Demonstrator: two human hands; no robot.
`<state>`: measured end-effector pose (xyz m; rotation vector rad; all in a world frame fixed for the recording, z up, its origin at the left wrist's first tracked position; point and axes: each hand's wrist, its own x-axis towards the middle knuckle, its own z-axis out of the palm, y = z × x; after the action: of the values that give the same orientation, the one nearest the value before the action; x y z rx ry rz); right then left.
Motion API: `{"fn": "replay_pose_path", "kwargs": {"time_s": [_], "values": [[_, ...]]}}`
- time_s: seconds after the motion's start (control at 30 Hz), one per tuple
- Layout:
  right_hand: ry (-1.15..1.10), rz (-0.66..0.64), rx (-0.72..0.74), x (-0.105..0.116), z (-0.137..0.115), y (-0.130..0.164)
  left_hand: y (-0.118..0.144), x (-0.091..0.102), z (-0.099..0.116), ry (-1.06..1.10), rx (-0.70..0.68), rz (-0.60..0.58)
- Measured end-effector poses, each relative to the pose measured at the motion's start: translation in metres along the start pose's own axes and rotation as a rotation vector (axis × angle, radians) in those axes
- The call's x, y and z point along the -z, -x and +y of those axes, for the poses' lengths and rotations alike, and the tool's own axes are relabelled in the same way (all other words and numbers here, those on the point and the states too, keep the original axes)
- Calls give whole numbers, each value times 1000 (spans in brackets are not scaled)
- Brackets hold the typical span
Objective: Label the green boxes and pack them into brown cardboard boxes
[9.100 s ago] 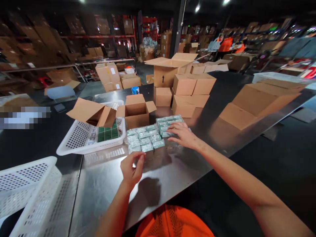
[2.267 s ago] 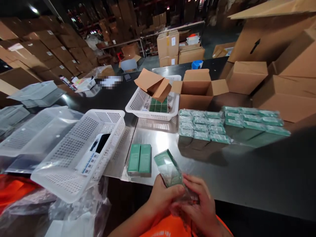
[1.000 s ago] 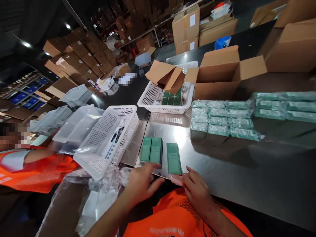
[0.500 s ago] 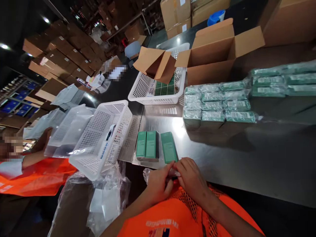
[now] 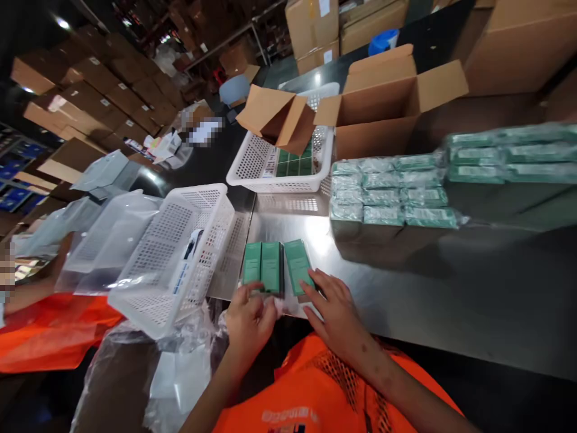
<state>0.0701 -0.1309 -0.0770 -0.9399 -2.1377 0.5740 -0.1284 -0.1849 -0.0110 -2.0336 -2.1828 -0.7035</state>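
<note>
green boxes: three flat on the steel table, right at the near edge, side by side; long axes run away from me, tilted a bit left

my left hand: fingers curled at the near ends of the left two; can't tell if it's actually gripping

my right hand: open, fingertips resting on the third box

hard to see: near ends of the boxes sit under my fingers; crinkly clear plastic wrap between my hands

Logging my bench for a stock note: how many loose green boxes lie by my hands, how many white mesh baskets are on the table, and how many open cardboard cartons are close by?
Loose green boxes, flat at the table edge by the left hand and right hand: 3
White mesh baskets: 2
Open cardboard cartons: 2
Total: 7
</note>
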Motion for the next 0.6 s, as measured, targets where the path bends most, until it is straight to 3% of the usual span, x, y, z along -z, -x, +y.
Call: {"fn": "replay_pose_path", "kwargs": {"time_s": [0.1, 0.27, 0.43, 0.6], "values": [[38, 16, 75, -16, -2, -7, -6, -7, -16, -10, 105, 7], [55, 71, 133, -28, -10, -16, -6, -14, -29, -44, 150, -221], [76, 98, 118, -29, -17, -18, 0, -15, -46, -136, 26, -317], [76, 78, 122, -29, -20, -18, 1, -20, -69, -178, -151, -245]]}}
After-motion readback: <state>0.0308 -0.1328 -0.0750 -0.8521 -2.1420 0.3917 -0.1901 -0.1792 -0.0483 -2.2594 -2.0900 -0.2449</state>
